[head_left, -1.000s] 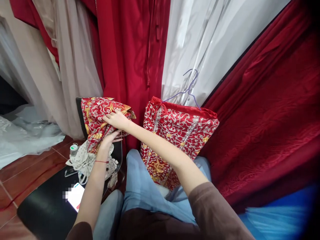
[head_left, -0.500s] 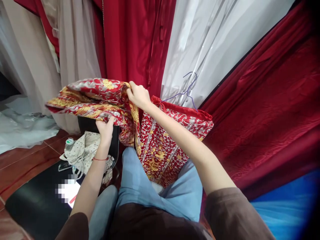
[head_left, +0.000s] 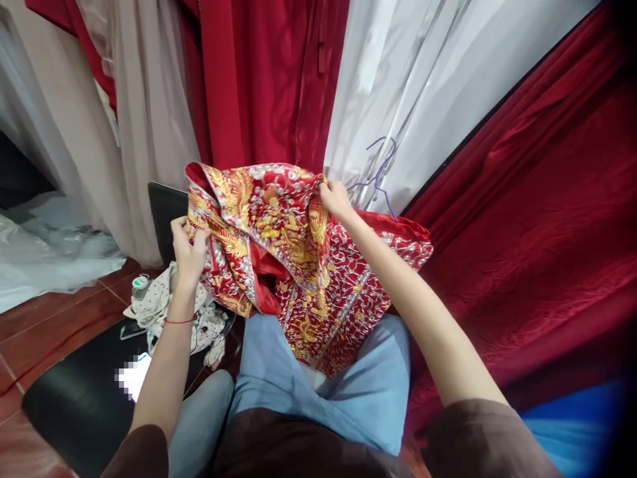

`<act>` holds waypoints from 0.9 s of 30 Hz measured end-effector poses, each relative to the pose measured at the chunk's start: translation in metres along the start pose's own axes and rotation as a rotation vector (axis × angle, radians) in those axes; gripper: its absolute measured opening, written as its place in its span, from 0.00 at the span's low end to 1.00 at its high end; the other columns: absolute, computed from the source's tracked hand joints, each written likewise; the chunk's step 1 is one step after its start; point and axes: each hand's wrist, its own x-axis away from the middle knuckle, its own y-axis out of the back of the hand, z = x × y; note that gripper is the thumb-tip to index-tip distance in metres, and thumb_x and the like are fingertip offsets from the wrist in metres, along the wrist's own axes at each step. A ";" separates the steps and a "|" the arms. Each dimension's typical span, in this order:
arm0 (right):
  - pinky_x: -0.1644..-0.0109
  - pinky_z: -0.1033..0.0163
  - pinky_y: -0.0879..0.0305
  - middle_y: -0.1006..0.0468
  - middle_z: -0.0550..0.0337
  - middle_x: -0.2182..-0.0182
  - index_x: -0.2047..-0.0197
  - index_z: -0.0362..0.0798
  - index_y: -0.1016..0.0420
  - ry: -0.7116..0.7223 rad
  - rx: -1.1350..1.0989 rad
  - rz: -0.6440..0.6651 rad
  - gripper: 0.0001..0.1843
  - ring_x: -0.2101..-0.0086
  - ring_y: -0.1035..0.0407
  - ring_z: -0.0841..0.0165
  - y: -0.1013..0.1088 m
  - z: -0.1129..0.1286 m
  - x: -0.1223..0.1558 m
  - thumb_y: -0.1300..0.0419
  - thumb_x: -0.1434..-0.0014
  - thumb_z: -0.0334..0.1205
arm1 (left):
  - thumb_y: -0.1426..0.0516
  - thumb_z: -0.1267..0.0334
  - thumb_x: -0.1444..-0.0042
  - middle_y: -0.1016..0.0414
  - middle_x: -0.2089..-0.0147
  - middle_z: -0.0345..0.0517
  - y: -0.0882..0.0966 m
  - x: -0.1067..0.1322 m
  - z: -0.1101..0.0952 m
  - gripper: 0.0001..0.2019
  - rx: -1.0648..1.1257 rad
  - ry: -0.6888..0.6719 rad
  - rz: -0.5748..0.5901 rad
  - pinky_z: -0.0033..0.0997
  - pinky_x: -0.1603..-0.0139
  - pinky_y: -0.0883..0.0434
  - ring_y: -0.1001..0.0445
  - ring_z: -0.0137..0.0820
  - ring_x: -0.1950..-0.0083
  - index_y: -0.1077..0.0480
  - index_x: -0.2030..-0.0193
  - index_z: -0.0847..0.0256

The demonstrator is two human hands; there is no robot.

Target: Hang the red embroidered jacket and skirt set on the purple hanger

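I hold a red garment (head_left: 263,226) with gold and silver embroidery spread in front of me, above my knees. My left hand (head_left: 188,247) is closed on its left edge. My right hand (head_left: 335,199) pinches its upper right edge. Behind and below it a second red embroidered garment (head_left: 368,272) lies across my right leg, against a purple wire hanger (head_left: 377,178). My legs are in light blue jeans (head_left: 318,392).
A black stool (head_left: 74,398) at the lower left carries a white dotted cloth bag (head_left: 164,309), a small bottle (head_left: 140,284) and a phone (head_left: 132,375). Red, beige and white hanging fabrics (head_left: 269,79) close the space ahead. Dark red cloth (head_left: 522,219) fills the right.
I lifted the folded embroidered garment off the stool, carried it to the right and opened it between both hands. My right hand moved right, my left hand rose to the cloth's left edge.
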 end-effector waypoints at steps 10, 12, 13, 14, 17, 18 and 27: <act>0.48 0.58 0.34 0.23 0.57 0.59 0.59 0.47 0.30 0.424 -0.285 0.712 0.08 0.59 0.31 0.66 -0.057 0.002 0.079 0.47 0.36 0.40 | 0.39 0.44 0.51 0.19 0.56 0.50 -0.047 0.040 -0.025 0.21 -0.430 0.190 0.214 0.39 0.52 0.29 0.22 0.48 0.50 0.27 0.57 0.56; 0.49 0.58 0.34 0.23 0.57 0.59 0.59 0.47 0.29 0.449 -0.273 0.917 0.08 0.60 0.31 0.67 -0.056 -0.003 0.086 0.43 0.37 0.42 | 0.40 0.47 0.50 0.18 0.58 0.48 -0.049 0.037 -0.024 0.16 -0.466 0.198 0.282 0.36 0.55 0.30 0.21 0.47 0.51 0.25 0.59 0.55; 0.51 0.58 0.33 0.23 0.57 0.60 0.60 0.46 0.28 0.450 -0.253 1.005 0.10 0.61 0.31 0.67 -0.054 -0.005 0.087 0.41 0.38 0.45 | 0.41 0.48 0.49 0.18 0.58 0.48 -0.051 0.034 -0.025 0.16 -0.472 0.191 0.299 0.34 0.56 0.31 0.21 0.46 0.51 0.25 0.59 0.55; 0.53 0.58 0.33 0.23 0.58 0.62 0.61 0.46 0.28 0.444 -0.223 1.089 0.13 0.63 0.31 0.67 -0.050 -0.006 0.086 0.39 0.39 0.48 | 0.41 0.49 0.49 0.18 0.58 0.47 -0.054 0.030 -0.026 0.16 -0.478 0.174 0.308 0.33 0.57 0.31 0.21 0.45 0.51 0.24 0.59 0.55; 0.59 0.59 0.32 0.22 0.58 0.68 0.66 0.46 0.25 0.372 -0.183 1.185 0.24 0.68 0.30 0.68 -0.031 -0.003 0.069 0.41 0.41 0.61 | 0.43 0.45 0.46 0.19 0.59 0.48 -0.073 0.008 -0.035 0.18 -0.531 0.087 0.292 0.33 0.59 0.32 0.21 0.44 0.53 0.24 0.60 0.56; 0.59 0.59 0.32 0.22 0.57 0.69 0.67 0.46 0.25 0.345 -0.203 1.117 0.28 0.68 0.29 0.68 -0.024 -0.001 0.060 0.45 0.39 0.65 | 0.44 0.43 0.45 0.19 0.59 0.49 -0.081 -0.002 -0.039 0.19 -0.560 0.049 0.284 0.33 0.59 0.32 0.22 0.44 0.54 0.25 0.60 0.57; 0.41 0.44 0.46 0.24 0.33 0.50 0.40 0.32 0.35 0.315 0.630 0.145 0.31 0.49 0.30 0.48 -0.011 -0.028 -0.015 0.48 0.36 0.50 | 0.45 0.45 0.42 0.23 0.52 0.68 -0.141 -0.113 -0.092 0.26 -0.842 -0.234 0.387 0.47 0.50 0.34 0.27 0.57 0.48 0.25 0.53 0.69</act>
